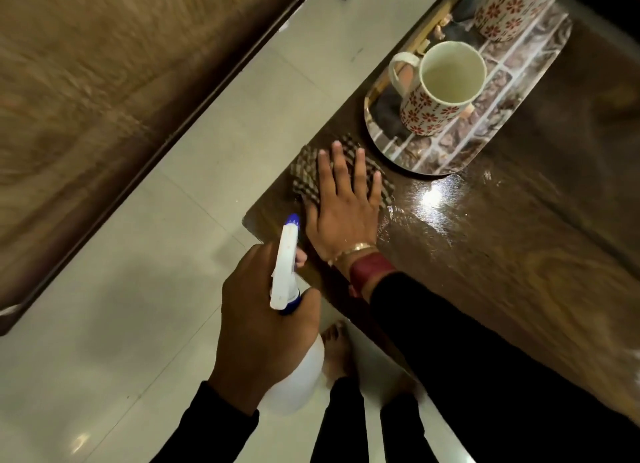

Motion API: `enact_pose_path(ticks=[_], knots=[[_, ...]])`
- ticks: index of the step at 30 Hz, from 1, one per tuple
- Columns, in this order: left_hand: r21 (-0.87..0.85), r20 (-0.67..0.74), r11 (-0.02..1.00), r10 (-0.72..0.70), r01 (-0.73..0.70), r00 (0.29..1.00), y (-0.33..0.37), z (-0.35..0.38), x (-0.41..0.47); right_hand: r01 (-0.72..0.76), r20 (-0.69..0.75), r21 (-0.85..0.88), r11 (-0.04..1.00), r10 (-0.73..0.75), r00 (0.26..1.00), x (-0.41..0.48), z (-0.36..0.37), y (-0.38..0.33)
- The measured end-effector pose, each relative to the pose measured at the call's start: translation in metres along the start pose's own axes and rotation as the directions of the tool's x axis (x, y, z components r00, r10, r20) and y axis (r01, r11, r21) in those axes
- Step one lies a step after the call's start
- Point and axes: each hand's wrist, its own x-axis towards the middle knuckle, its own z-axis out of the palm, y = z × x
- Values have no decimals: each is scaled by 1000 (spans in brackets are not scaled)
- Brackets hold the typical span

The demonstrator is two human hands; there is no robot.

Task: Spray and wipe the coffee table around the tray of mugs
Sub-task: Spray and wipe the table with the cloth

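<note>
Nearest the camera, a bare foot (337, 352) stands on the pale glossy tiled floor (138, 289), beside the near edge of the dark glossy wooden coffee-table surface (502, 255). Just above it the left hand (263, 310), in a black sleeve, is wrapped around the neck of a white plastic spray bottle with a blue nozzle tip (285, 272). It holds the bottle off the surface by the table's corner, nozzle pointing towards the table. One fingertip shows in front of the trigger; whether it is squeezing cannot be told.

Further on, the right hand (344, 206) lies flat, fingers straight and slightly spread, pressing down on a brown-and-white checked cloth (304, 175). The cloth sits on the surface near the left corner. The wrist wears a gold bangle (353, 249) and a dark red band (369, 268). To the right of the hand the surface shines wet, with a bright glare spot.

Just beyond the cloth, close to it, is an oval tray with a stone-tile pattern (450, 151). On it stands an upright, empty white mug with red flower print (426, 113), handle to the left. A second mug of the same pattern (509, 9) stands behind it, cut off by the frame's top.

Across the floor on the left runs a blurred brown upholstered piece of furniture (86, 82).
</note>
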Motion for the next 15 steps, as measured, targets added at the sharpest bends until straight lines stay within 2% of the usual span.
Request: enact_pose_path(ticks=[4,6,9,12,15], knots=[[0,-29,999,47,-47,998,-2,-3,-8,0,19,-4,1000,0,1000,46,3,-38],[5,-52,1000,30,-30,998,-2,-5,-11,122,66,-46,992,-118,991,39,9,-43],[-41,-71,997,67,-70,995,0,-7,-8,348,187,-61,936,-332,925,-8,8,-34],[-3,-134,988,150,-152,980,1,-2,1,321,162,-12,947,-315,935,-58,7,-3],[40,-202,970,245,-242,948,3,8,10,191,107,-25,981,-187,976,-100,5,39]])
